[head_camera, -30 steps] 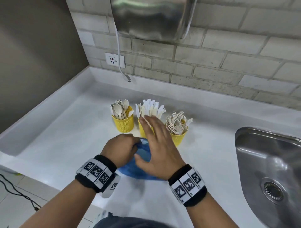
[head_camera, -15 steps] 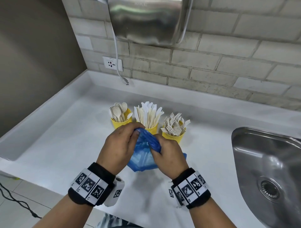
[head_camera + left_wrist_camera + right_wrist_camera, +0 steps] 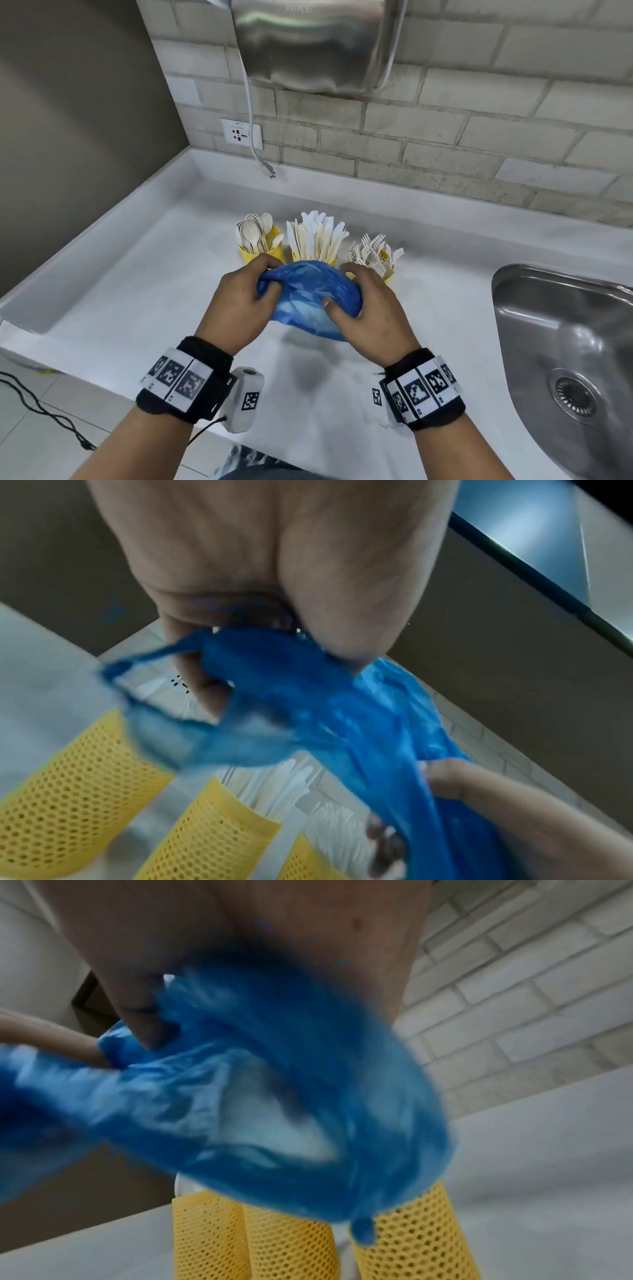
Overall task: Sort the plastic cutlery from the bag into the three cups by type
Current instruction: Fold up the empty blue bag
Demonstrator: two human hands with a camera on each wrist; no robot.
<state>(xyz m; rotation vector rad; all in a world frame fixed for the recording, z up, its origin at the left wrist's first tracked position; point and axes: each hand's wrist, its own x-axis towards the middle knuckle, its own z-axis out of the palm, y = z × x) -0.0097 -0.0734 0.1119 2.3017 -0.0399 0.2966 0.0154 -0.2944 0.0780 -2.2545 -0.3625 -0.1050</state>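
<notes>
1. Blue plastic bag (image 3: 308, 301), crumpled, held above the white counter (image 3: 144, 294) just in front of the three yellow mesh cups (image 3: 385, 274).
2. Left hand (image 3: 239, 305) clenched on its left end, right hand (image 3: 370, 308) curled round its right end.
3. Spoons (image 3: 255, 233), knives (image 3: 317, 236), forks (image 3: 373, 253) standing sorted, one kind per cup.
4. Steel sink (image 3: 561, 342) off to the right.

The head view looks down from above the bag (image 3: 308, 298); both wrist views sit close under it, facing the cups (image 3: 61, 791) behind, which all three share.
</notes>
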